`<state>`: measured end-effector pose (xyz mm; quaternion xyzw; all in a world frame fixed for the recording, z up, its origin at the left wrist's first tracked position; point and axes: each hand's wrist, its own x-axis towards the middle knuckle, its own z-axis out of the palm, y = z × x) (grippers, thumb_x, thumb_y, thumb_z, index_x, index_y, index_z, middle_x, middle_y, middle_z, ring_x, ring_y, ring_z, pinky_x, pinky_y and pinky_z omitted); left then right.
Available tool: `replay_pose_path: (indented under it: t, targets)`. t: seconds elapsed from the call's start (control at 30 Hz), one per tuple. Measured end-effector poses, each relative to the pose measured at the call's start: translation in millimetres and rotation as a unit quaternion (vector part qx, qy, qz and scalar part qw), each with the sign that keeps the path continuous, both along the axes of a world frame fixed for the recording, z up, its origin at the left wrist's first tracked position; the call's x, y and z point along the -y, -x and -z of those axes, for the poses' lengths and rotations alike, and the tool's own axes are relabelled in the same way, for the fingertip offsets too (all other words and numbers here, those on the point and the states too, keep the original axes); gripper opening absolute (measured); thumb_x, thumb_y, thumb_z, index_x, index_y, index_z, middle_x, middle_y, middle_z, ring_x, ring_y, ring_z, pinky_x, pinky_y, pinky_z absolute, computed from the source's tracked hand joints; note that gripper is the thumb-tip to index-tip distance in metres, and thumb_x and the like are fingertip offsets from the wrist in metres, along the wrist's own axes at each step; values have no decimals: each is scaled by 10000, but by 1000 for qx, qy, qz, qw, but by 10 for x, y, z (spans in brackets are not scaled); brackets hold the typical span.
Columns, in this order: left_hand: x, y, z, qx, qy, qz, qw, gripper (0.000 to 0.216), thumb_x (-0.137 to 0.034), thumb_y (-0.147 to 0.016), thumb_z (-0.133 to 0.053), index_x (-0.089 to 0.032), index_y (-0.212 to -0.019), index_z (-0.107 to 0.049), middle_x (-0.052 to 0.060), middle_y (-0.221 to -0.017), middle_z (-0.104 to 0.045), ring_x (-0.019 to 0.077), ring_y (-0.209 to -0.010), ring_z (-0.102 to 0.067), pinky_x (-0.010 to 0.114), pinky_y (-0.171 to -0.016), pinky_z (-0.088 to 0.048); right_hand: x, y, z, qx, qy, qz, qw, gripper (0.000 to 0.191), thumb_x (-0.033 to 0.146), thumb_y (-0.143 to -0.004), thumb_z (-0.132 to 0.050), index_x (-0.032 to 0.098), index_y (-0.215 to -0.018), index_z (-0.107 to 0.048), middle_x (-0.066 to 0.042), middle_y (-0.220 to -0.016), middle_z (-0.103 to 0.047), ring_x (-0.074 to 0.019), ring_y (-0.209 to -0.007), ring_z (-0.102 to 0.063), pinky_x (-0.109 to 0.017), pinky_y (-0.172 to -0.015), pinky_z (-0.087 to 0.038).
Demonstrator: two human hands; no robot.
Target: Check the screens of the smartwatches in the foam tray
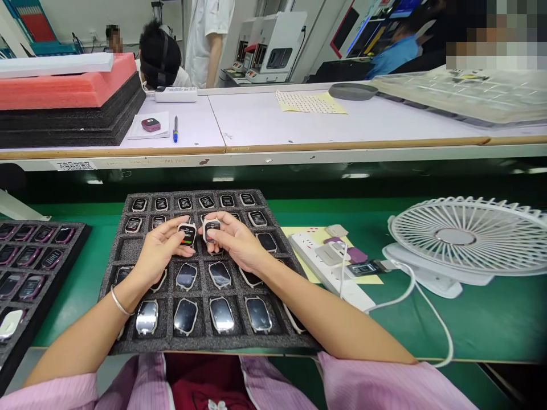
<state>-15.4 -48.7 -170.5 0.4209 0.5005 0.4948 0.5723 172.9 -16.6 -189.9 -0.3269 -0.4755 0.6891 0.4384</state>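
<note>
My left hand [164,245] pinches a smartwatch body [187,234] whose lit screen shows a red and green strip. Close beside it, my right hand [231,236] grips a second smartwatch body [211,229], its screen lit with small text and the thumb on its face. Both are held above a dark foam tray [162,340] with rows of square compartments. Strapless watches fill most of these: lit text screens in the far rows, dark reflective screens such as this watch [222,315] in the near rows. My hands and forearms hide some compartments.
Left stands another foam tray [77,239] of purple-rimmed watches. On the right are a white power strip [307,250], cables and a white fan [465,239]. A raised shelf [252,125] behind carries stacked foam [64,91] and a pen [175,130]. People are beyond it.
</note>
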Motion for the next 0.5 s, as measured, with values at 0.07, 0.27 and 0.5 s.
replay_pose_path:
  t: [0.07, 0.27, 0.5]
  targets:
    - [-2, 8, -3, -23, -25, 1, 999, 451, -287, -725, -770, -158, -1149, -684, -6, -820, -689, 81, -507, -630, 225, -519, -543, -3, 11, 3, 10, 3, 6, 1000, 328, 298, -764, -761, 218, -1020, -573, -1, -857, -734, -89, -505, -595, -221, -472, -410]
    - [53, 182, -224, -23, -52, 49, 997, 682, -165, -641, -795, -186, -1282, -560, 31, -1019, -690, 82, -636, -630, 237, -612, -547, 40, 73, -105, -27, 15, -31, 999, 447, 166, -714, -672, 234, -1143, -566, -11, -965, -721, -143, -657, -707, -284, -626, -538]
    - [164, 880, -152, -164, -57, 81, 981, 650, -273, -674, -799, -171, -1272, -566, 55, -994, -696, 148, -744, -660, 303, -721, -540, 70, 367, -130, 78, -32, -152, 985, 647, 118, -706, -710, 232, -1283, -440, -18, -994, -634, -150, -716, -708, -316, -684, -557]
